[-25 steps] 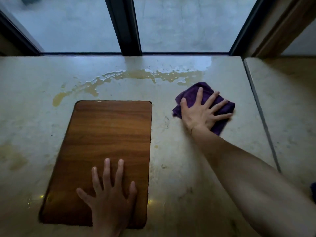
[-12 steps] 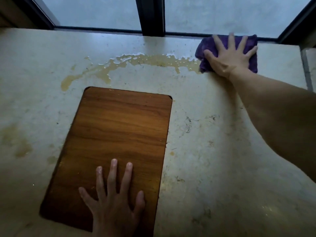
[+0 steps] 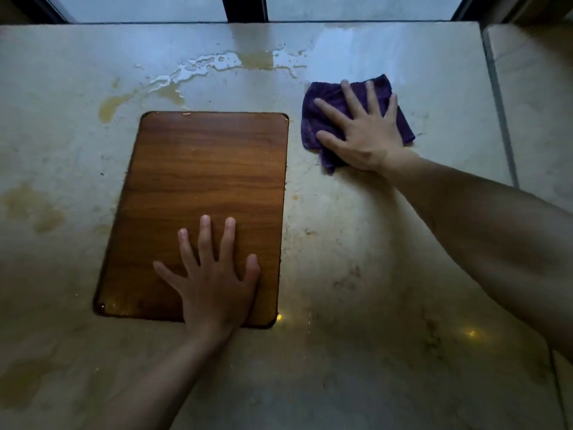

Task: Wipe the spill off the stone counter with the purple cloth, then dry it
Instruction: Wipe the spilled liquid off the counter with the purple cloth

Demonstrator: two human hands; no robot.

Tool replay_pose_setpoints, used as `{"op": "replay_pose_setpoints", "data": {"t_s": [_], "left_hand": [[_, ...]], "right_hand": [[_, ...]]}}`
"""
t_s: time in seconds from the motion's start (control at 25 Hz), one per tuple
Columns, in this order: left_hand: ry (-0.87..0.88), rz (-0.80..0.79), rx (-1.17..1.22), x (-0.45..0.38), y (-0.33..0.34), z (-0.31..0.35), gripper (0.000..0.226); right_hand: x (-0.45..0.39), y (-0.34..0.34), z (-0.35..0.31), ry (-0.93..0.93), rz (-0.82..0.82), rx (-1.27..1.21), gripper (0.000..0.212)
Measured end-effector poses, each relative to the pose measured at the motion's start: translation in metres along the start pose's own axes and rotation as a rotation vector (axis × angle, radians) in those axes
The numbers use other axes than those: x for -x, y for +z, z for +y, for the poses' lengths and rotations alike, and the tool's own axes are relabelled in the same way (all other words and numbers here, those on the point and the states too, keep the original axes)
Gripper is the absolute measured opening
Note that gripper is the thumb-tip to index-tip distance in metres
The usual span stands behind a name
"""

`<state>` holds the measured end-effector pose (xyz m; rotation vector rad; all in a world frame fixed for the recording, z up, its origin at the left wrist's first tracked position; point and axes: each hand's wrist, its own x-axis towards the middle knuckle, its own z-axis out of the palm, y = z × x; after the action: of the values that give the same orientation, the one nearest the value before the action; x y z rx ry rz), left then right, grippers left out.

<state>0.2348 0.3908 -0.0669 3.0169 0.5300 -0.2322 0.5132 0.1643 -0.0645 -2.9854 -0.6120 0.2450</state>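
Purple cloth middle hidden under right hand; board near corner under left hand.

The pale stone counter runs back to a window frame, and a seam on its right divides it from a second slab. Flat on it lie a wooden board left of centre and, just right of the board's far corner, a crumpled purple cloth. Beyond the board a yellowish spill streaks across the far part of the stone to a blob at its left end, while fainter tan patches at the left edge may be stains, though the dim light leaves that unclear.
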Motion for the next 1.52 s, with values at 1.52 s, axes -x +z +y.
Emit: {"op": "replay_pose_setpoints", "data": {"t_s": [1.52], "left_hand": [[0.363, 0.035, -0.092, -0.057, -0.009, -0.167, 0.077]], "right_hand": [[0.133, 0.045, -0.178, 0.721, 0.127, -0.09, 0.072]]}}
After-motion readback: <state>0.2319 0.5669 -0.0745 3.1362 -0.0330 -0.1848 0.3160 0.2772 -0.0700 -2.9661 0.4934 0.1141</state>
